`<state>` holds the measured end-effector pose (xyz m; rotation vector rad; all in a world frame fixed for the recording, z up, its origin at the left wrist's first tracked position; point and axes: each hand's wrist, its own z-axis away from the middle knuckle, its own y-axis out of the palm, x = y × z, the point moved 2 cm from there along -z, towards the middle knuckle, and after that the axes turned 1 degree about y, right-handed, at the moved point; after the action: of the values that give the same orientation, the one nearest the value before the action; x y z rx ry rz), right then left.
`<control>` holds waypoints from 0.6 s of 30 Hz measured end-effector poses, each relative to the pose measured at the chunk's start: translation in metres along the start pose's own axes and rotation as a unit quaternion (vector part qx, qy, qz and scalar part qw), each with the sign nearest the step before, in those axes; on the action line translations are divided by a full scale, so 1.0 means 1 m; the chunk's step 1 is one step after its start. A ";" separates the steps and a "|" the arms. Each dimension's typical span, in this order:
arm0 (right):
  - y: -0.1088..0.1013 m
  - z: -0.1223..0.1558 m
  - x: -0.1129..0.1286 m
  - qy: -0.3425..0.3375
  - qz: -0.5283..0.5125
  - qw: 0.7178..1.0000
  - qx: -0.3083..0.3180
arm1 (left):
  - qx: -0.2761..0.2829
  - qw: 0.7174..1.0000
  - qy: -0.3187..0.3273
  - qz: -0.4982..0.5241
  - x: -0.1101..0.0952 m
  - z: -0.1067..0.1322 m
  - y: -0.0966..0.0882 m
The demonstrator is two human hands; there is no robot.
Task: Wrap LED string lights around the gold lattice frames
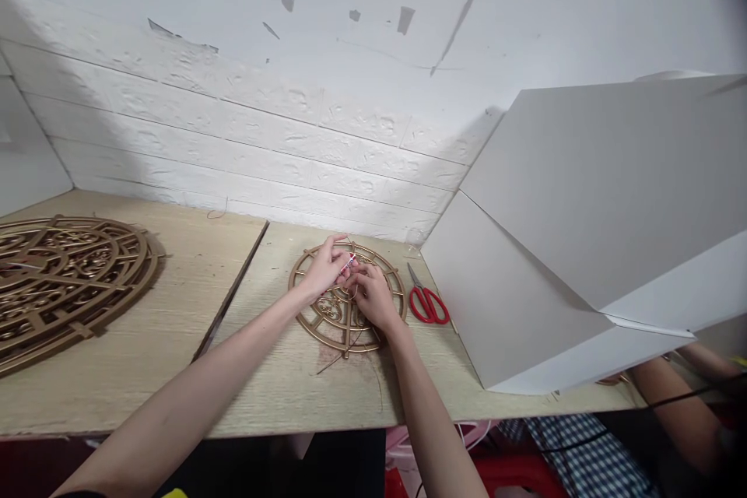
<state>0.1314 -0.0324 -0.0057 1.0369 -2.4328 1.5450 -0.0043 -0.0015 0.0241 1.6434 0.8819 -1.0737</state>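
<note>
Pretty bright, soft light on the wall (327, 132) behind the table (192, 249), source out of shot. Grey shadows climb from near both back corners, and it's murky below the front edge. Left hand (327, 268) and right hand (373, 296) look slightly mushy; wide-angle stretch at the sides.

Gold frame (334, 310) partly behind the fingers (369, 274), lattice stack (64, 284) partly beyond the left edge
</note>
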 end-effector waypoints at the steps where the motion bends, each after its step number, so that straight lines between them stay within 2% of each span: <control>1: -0.001 0.000 -0.001 0.003 -0.002 1.000 -0.004 | -0.003 1.000 0.009 -0.026 -0.001 -0.001 -0.002; 4: -0.007 0.002 -0.004 0.015 0.002 1.000 -0.018 | -0.003 0.988 0.068 -0.139 -0.003 -0.003 -0.007; 8: -0.014 0.002 -0.006 0.033 -0.012 0.999 -0.027 | 0.014 0.952 0.158 -0.261 0.000 -0.003 -0.013; 11: -0.018 0.002 -0.006 0.060 -0.036 0.997 -0.029 | 0.053 0.937 0.137 -0.317 0.008 -0.003 -0.017; 14: -0.021 0.003 -0.009 0.113 -0.043 0.991 -0.064 | 0.038 0.938 0.106 -0.327 0.015 -0.005 -0.024; 16: -0.023 0.004 -0.011 0.140 -0.030 0.988 -0.064 | 0.014 0.941 0.124 -0.316 0.015 -0.007 -0.027; 18: -0.024 0.005 -0.010 0.141 -0.004 0.989 -0.037 | 0.021 0.932 0.149 -0.329 0.014 -0.007 -0.028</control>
<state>0.1545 -0.0381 0.0060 0.7565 -2.2697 1.4708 -0.0223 0.0144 0.0028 1.6034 1.7021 -1.3014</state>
